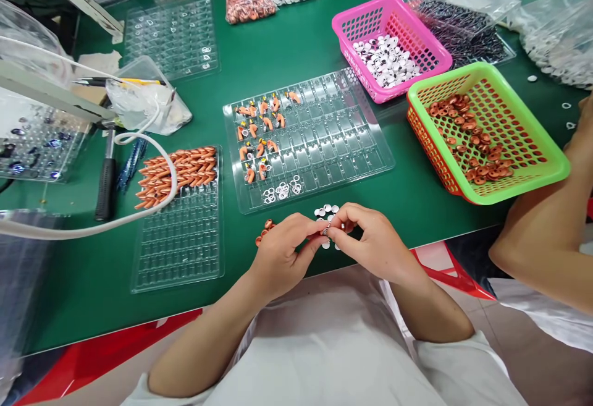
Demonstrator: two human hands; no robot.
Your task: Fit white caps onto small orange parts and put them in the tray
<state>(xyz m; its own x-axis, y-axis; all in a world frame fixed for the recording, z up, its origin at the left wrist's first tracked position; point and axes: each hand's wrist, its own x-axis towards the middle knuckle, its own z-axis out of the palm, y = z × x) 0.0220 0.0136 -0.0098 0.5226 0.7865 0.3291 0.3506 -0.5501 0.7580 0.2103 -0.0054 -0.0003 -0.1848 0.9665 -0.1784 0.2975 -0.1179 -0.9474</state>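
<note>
My left hand [280, 254] and my right hand [370, 239] meet at the near edge of the green table, fingertips pinched together on a tiny white-and-dark part [327, 230]. Small white round pieces [327, 211] lie just beyond my fingers, and a few orange pieces [265, 230] sit by my left hand. Past them lies a clear compartment tray [343, 140] with orange figures [262, 137] filling its left columns and white rings [281, 191] at its front.
A pink basket [352, 41] of black-and-white eye pieces and a green-orange basket [546, 165] of brown rings stand at right. Another person's arm [542, 233] rests at the right edge. Trays [178, 251] with orange parts, bags, and a white hose [92, 227] lie left.
</note>
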